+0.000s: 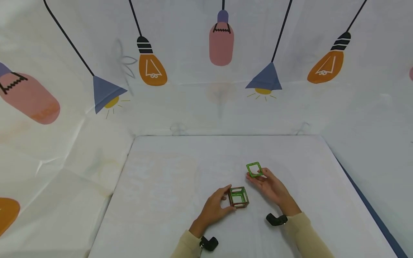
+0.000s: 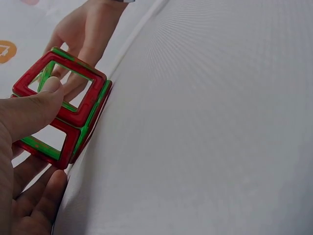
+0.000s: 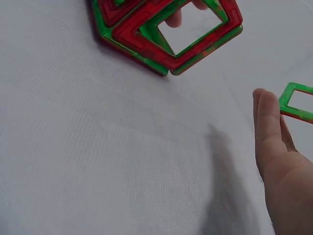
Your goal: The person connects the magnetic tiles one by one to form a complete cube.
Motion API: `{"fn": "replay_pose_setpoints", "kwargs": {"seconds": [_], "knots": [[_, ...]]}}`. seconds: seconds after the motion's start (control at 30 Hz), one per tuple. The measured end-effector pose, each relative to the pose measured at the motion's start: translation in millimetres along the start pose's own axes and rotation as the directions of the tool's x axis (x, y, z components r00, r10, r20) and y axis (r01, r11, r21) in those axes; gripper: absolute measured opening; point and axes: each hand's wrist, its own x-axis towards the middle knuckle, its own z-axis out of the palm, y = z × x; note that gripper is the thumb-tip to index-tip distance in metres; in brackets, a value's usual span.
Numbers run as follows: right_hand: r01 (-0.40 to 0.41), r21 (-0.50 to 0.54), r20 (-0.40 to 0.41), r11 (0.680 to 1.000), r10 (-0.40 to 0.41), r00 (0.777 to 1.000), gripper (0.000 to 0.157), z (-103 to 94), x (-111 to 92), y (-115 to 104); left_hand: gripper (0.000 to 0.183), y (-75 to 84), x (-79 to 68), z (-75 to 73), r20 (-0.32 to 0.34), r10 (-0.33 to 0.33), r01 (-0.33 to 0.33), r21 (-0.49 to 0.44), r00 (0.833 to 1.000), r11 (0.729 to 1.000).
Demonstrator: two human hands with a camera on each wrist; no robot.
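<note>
A small open-sided cube (image 1: 240, 204) of red and green magnetic square tiles stands on the white table. My left hand (image 1: 213, 206) holds it from the left, index finger at its upper edge and thumb low at the front. In the left wrist view the thumb presses the red frame of the cube (image 2: 73, 115), with the other fingers below. Up and to the right of the cube, my right hand (image 1: 272, 188) pinches a single green square magnetic tile (image 1: 248, 170), raised and tilted, apart from the cube. Only part of this tile (image 3: 286, 99) shows in the right wrist view.
The white table (image 1: 167, 179) spreads around both hands, its back edge meeting a white sheet (image 1: 193, 104) printed with lamps and bulbs. Black wrist cameras (image 1: 209, 244) sit on both wrists. A blue strip (image 1: 371, 208) runs along the right edge.
</note>
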Motion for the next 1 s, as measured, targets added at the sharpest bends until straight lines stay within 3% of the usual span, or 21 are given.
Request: {"fn": "replay_pose_setpoints", "kwargs": {"seconds": [0.2, 0.37, 0.53, 0.6, 0.7, 0.83, 1.0], "knots": [[0.061, -0.192, -0.011, 0.979, -0.065, 0.998, 0.037, 8.2, -10, 0, 0.084, 2.0, 0.6, -0.9, 0.003, -0.035, 0.035, -0.031, 0.999, 0.999], [0.052, -0.356, -0.108, 0.933, -0.096, 0.99, 0.03, 23.7, -15, 0, 0.08, 2.0, 0.1, -0.8, 0.01, -0.032, 0.032, -0.042, 0.999, 0.999], [0.028, -0.442, -0.162, 0.896, -0.111, 0.981, 0.033, 30.8, -19, 4, 0.079, 1.3, -0.6, 0.1, 0.006, -0.018, 0.019, -0.038, 1.0, 0.999], [0.014, -0.508, -0.178, 0.861, -0.121, 0.977, 0.036, 31.8, -20, 6, 0.078, 1.3, -0.3, 0.6, 0.003, -0.012, 0.012, -0.04, 1.0, 0.999], [-0.046, -0.665, -0.218, 0.746, -0.135, 0.967, 0.043, 34.2, -20, 12, 0.079, 1.4, 0.5, 0.8, 0.002, -0.012, 0.013, -0.04, 1.0, 0.999], [-0.132, -0.842, -0.235, 0.523, -0.137, 0.962, 0.049, 41.3, -21, 19, 0.078, 1.1, 2.3, 0.2, 0.008, -0.021, 0.021, -0.039, 1.0, 0.999], [-0.062, -0.953, -0.106, 0.296, -0.135, 0.985, 0.05, 48.4, -20, 25, 0.078, 2.4, 4.4, -0.5, 0.005, -0.016, 0.016, -0.037, 1.0, 0.999]]}}
